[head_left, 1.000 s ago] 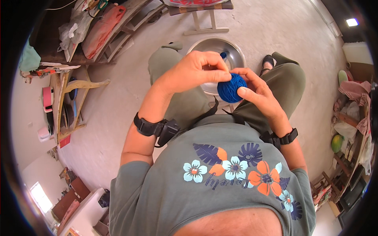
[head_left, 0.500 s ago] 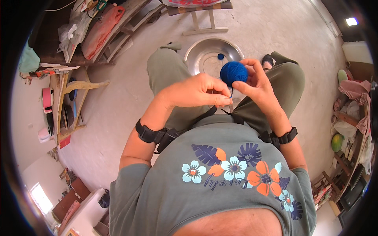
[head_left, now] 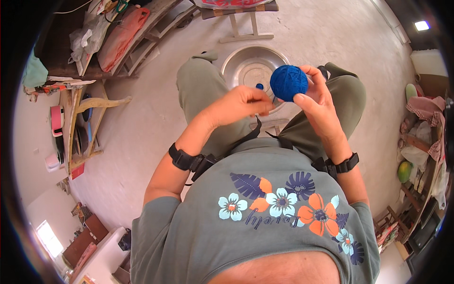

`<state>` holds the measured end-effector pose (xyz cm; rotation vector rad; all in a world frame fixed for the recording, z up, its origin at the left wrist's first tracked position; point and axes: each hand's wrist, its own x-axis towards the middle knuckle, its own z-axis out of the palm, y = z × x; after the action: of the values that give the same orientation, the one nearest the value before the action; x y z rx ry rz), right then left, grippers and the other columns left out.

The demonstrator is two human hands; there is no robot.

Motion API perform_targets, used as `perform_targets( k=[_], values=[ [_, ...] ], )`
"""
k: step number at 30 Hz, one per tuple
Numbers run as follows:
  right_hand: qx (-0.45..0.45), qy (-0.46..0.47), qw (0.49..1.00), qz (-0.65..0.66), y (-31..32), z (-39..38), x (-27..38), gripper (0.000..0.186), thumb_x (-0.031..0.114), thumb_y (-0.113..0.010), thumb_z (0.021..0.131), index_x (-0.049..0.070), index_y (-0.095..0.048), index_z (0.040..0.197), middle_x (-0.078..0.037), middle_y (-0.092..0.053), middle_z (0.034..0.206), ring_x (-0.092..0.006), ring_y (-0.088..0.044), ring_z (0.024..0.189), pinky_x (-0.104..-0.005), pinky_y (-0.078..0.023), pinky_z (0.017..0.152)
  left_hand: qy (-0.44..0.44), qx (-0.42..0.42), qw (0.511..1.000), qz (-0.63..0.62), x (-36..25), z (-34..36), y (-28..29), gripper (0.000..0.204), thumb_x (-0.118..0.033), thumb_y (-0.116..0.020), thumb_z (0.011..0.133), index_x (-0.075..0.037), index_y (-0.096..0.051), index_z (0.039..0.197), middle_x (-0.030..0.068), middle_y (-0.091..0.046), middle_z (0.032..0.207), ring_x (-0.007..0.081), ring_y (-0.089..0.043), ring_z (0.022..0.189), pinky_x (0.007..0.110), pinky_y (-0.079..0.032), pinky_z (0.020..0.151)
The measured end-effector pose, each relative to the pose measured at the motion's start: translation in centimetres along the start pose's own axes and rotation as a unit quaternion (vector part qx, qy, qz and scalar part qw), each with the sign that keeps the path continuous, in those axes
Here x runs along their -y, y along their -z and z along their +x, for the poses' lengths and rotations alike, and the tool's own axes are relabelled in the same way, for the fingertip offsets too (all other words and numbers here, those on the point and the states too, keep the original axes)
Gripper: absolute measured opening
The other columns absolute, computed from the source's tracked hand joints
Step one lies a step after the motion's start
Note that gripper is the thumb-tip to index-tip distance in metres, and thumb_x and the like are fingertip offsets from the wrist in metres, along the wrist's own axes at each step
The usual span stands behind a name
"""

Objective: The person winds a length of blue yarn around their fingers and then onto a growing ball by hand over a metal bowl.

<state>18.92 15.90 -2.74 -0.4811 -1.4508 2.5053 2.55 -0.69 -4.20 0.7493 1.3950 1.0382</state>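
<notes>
My right hand (head_left: 318, 97) holds a round ball of blue yarn (head_left: 288, 82) up between thumb and fingers, above my knees. Just left of the ball, my left hand (head_left: 239, 105) has its fingertips pinched together on a thin blue strand that runs to the ball. Below both hands a shallow metal basin (head_left: 246, 66) sits on the floor between my legs, with a small blue piece (head_left: 259, 86) lying in it. Both wrists wear black straps.
A wooden rack (head_left: 109, 42) with bags and cloth stands at the upper left. A wooden stool's legs (head_left: 246, 26) are beyond the basin. Cluttered shelves with cloth and a green round object (head_left: 404, 170) line the right side. Grey concrete floor surrounds me.
The blue ball has risen and shifted right in my right hand. My left hand let go of the ball, dropped lower and left, and now pinches the strand.
</notes>
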Motion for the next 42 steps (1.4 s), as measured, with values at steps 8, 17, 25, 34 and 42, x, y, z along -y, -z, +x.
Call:
perform_targets(
  k=[8, 17, 25, 34, 42],
  values=[
    [0.073, -0.078, 0.984, -0.143, -0.1, -0.3, -0.3, 0.049, 0.018, -0.069, 0.092, 0.005, -0.046, 0.133, -0.008, -0.058, 0.122, -0.0137, -0.056, 0.112, -0.0315, -0.045, 0.099, -0.11, 0.077, 0.989, 0.057, -4.7, -1.0, 1.8, 0.012, -0.012, -0.069, 0.09, 0.0, -0.069, 0.091, 0.0025, -0.067, 0.088, 0.008, -0.06, 0.08, 0.024, -0.048, 0.071],
    [0.079, -0.068, 0.99, -0.1, -0.4, -0.6, -0.4, 0.054, 0.024, -0.07, 0.093, 0.003, -0.046, 0.137, -0.007, -0.058, 0.121, -0.0135, -0.056, 0.113, -0.0307, -0.045, 0.098, -0.114, -0.104, 0.988, 0.0, -2.2, 0.2, 0.4, 0.007, -0.012, -0.07, 0.091, -0.006, -0.067, 0.094, -0.0022, -0.064, 0.089, 0.0056, -0.058, 0.083, 0.022, -0.047, 0.073],
    [0.091, -0.125, 0.985, -0.079, -0.5, -0.7, 0.6, 0.058, 0.022, -0.077, 0.084, 0.002, -0.049, 0.131, -0.008, -0.058, 0.121, -0.0135, -0.056, 0.111, -0.0301, -0.046, 0.096, -0.115, -0.064, 0.991, -0.032, -1.7, 0.7, 1.8, 0.009, -0.013, -0.069, 0.091, -0.004, -0.069, 0.092, -0.0026, -0.065, 0.084, 0.0054, -0.057, 0.076, 0.022, -0.047, 0.07],
    [-0.045, -0.014, 0.997, -0.059, 0.0, 0.0, -0.5, 0.062, 0.017, -0.078, 0.083, 0.004, -0.043, 0.132, -0.01, -0.058, 0.119, -0.0147, -0.055, 0.11, -0.0298, -0.045, 0.096, 0.033, 0.099, 0.994, 0.022, -0.9, -0.4, -0.6, 0.02, -0.018, -0.064, 0.095, 0.0, -0.07, 0.1, 0.0032, -0.068, 0.086, 0.0084, -0.062, 0.079, 0.025, -0.048, 0.068],
    [0.084, -0.09, 0.985, -0.122, -0.7, -0.5, 0.1, 0.053, 0.028, -0.07, 0.091, 0.005, -0.049, 0.134, -0.005, -0.057, 0.118, -0.0132, -0.055, 0.108, -0.0289, -0.047, 0.093, -0.143, 0.024, 0.989, 0.012, -4.4, -0.6, 2.2, 0.008, -0.009, -0.069, 0.09, -0.002, -0.066, 0.088, 0.0004, -0.062, 0.089, 0.0077, -0.056, 0.084, 0.023, -0.045, 0.074]
  ],
)
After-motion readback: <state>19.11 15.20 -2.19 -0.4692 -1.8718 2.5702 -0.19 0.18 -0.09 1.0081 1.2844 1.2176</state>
